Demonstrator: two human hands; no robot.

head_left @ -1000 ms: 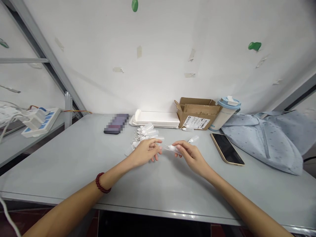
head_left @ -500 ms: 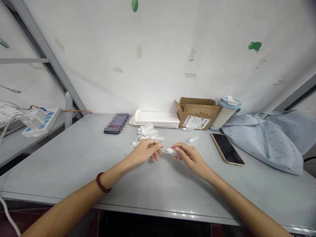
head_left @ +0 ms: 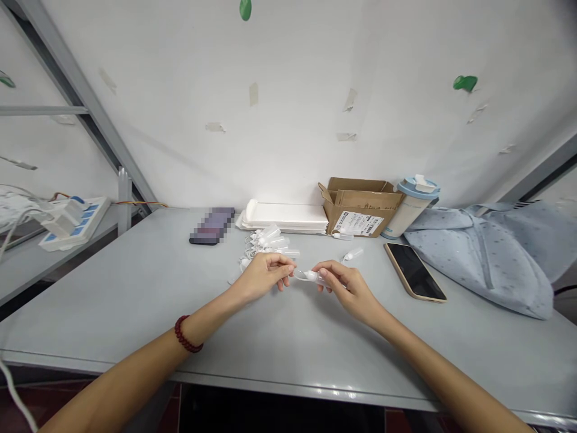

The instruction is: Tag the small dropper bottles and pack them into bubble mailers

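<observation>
My right hand [head_left: 348, 285] is closed around a small clear tube with a white cap [head_left: 312, 276], cap end facing left. From the cap a thin white cord [head_left: 301, 277] runs to my left hand [head_left: 265, 275], whose thumb and index finger pinch its end. Just behind my left hand lies a pile of similar capped tubes [head_left: 269, 239] with cords, partly hidden by that hand. Another loose tube [head_left: 353, 254] rests behind my right hand, and one more [head_left: 343, 236] lies by the carton.
Along the wall stand a stack of white trays [head_left: 288, 216], an open cardboard box [head_left: 360, 207] and a blue-lidded cup [head_left: 408, 210]. A phone [head_left: 417, 273] and a pale blue cloth bag [head_left: 482, 258] are on the right. Left are another phone [head_left: 219, 222] and a power strip [head_left: 90, 219].
My left hand has shifted very slightly to the left, and a little more cord shows between the hands. My right hand stays put with the tube.
</observation>
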